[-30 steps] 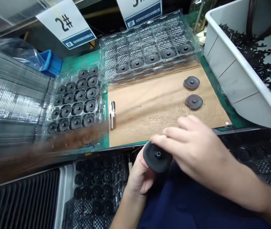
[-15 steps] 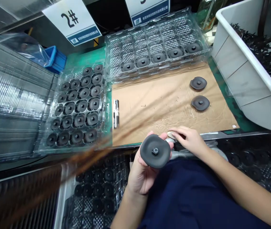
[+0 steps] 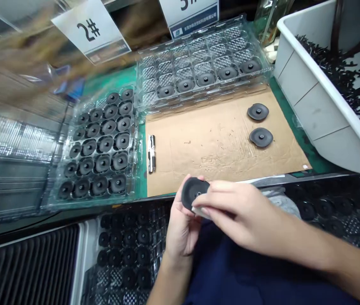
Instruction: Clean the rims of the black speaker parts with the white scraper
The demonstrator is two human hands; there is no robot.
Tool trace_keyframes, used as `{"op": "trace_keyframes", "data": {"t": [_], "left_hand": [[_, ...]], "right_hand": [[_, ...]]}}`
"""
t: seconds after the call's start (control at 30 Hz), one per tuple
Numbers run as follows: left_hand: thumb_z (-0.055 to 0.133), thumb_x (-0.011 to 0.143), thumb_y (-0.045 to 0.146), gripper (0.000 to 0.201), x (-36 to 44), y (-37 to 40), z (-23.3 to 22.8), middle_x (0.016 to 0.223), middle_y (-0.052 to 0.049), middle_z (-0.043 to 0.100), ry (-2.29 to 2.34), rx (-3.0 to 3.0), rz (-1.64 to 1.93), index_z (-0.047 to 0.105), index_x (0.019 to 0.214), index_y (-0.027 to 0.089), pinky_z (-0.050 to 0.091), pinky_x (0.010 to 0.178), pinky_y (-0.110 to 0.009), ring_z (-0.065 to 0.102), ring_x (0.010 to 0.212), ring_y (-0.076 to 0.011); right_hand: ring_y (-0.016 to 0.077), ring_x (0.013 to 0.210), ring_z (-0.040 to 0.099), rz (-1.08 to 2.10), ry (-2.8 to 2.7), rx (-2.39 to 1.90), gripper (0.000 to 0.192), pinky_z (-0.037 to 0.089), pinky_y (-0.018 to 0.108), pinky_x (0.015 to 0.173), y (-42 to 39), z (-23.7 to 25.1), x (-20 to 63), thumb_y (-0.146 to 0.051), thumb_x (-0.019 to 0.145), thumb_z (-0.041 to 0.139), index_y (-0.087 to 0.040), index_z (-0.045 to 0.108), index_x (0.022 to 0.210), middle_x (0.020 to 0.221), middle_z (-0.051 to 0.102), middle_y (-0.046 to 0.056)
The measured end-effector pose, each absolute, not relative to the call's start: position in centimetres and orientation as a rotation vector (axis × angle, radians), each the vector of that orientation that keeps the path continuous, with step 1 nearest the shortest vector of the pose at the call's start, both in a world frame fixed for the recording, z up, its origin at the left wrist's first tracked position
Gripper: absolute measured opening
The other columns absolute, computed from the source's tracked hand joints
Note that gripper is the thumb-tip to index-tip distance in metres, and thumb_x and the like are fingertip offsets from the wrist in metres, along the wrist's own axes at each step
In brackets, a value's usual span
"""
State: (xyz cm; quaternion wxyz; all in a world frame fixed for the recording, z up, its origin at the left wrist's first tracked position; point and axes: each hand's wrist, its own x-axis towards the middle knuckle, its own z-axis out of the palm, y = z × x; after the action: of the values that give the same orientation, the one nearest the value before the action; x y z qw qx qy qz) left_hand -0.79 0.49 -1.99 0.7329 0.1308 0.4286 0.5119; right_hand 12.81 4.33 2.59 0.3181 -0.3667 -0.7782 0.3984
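My left hand [image 3: 181, 224] grips a round black rubber-like disc [image 3: 193, 189] from below and behind, its face with the small raised hub turned up. Over the disc's right side lies my right hand [image 3: 233, 207], its fingers pinching a small white pad [image 3: 202, 212] against the lower edge. Part of the disc is hidden behind those fingers. Two similar discs, an upper one [image 3: 258, 111] and a lower one [image 3: 261, 137], rest on the cardboard sheet [image 3: 195, 144], each with a notch in its rim.
A clear tray [image 3: 132, 169] full of black discs stands left; another tray [image 3: 199, 55] at the back holds discs along its front row. Pens [image 3: 152, 153] lie at the cardboard's left edge. A white bin [image 3: 313, 72] with black scraps borders the right.
My right hand has moved left from the table edge, bringing the white pad onto the disc. The disc in my left hand is tilted more. A blurred brown strand has shifted to the upper left.
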Motion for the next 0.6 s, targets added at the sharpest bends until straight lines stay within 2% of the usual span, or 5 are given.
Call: {"op": "trace_keyframes", "data": {"t": [0.07,0.17,0.33,0.5,0.6], "left_hand": [[0.074,0.071,0.022,0.054,-0.6,0.6,-2.0,0.114,-0.002,0.064,0.964,0.283,1.140,0.055,0.122,0.027,0.051,0.085,-0.021,0.060,0.105,-0.0183],[0.078,0.067,0.024,0.054,-0.6,0.8,-1.8,0.107,-0.001,0.066,0.968,0.271,1.127,0.058,0.117,0.025,0.048,0.090,-0.021,0.060,0.105,-0.0178],[0.079,0.064,0.033,0.056,-1.0,0.8,-1.4,0.115,-0.002,0.064,0.940,0.253,1.097,0.059,0.115,0.027,0.052,0.082,-0.022,0.062,0.101,-0.0188],[0.073,0.072,0.021,0.049,-0.1,0.6,-0.7,0.115,-0.003,0.064,0.949,0.254,1.109,0.058,0.118,0.027,0.050,0.084,-0.023,0.062,0.101,-0.0185],[0.076,0.068,0.026,0.052,0.1,0.4,-0.3,0.117,-0.002,0.064,0.927,0.269,1.143,0.058,0.117,0.029,0.050,0.085,-0.026,0.062,0.102,-0.0207]], "right_hand": [[0.0133,0.080,0.060,0.947,-2.047,-1.032,0.020,0.050,0.025,0.076,4.7,2.2,12.5,-0.011,0.087,0.047,-0.015,0.066,0.094,0.085,0.064,0.004],[0.0162,0.085,0.059,0.741,-1.968,-0.970,0.026,0.050,0.030,0.081,4.8,1.8,12.4,-0.014,0.089,0.045,-0.012,0.062,0.109,0.090,0.065,0.008],[0.0099,0.078,0.058,1.024,-2.035,-0.851,0.022,0.049,0.020,0.076,3.9,2.1,14.4,-0.010,0.088,0.049,-0.014,0.063,0.104,0.084,0.065,0.003],[0.0113,0.076,0.058,0.978,-2.091,-1.017,0.022,0.048,0.022,0.071,3.0,3.7,15.7,-0.010,0.086,0.050,-0.018,0.064,0.101,0.087,0.064,0.002],[0.0119,0.068,0.057,0.902,-2.133,-1.135,0.022,0.046,0.024,0.061,2.9,4.2,15.8,-0.012,0.086,0.050,-0.019,0.064,0.102,0.080,0.062,0.002]]}}
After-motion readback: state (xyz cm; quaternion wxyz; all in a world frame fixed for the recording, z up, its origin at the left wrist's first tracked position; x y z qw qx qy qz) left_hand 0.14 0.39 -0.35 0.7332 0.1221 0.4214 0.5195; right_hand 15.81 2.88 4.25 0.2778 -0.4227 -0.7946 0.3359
